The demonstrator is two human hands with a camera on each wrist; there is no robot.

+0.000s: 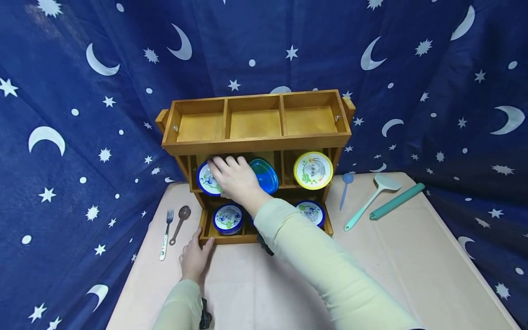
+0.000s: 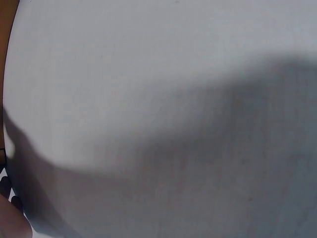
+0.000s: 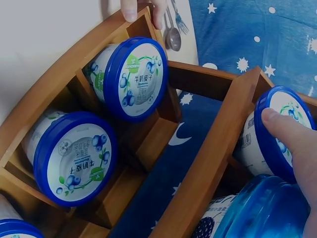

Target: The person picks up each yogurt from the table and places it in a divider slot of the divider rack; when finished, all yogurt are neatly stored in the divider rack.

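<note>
A three-tier wooden rack point(image 1: 255, 145) stands on the table. My right hand point(image 1: 239, 181) grips a round tub with a blue lid point(image 1: 207, 179) in the left part of the middle tier. In the right wrist view its thumb point(image 3: 285, 126) lies on the lid's rim; the other fingertips are hidden there. Next to it sits a container with a translucent blue lid point(image 1: 266, 175). My left hand point(image 1: 195, 256) holds the rack's lower left corner, thumb in front and fingers at the side. Blue-lidded tubs point(image 3: 74, 158) stand in the lower tier.
A yellow-lidded tub point(image 1: 313, 170) sits at the middle tier's right. The top tier point(image 1: 253, 121) has three bare compartments. A fork point(image 1: 167, 236) and brown spoon point(image 1: 180, 224) lie left; a blue spoon point(image 1: 345, 190), turner point(image 1: 371, 199) and green rod point(image 1: 397, 201) lie right.
</note>
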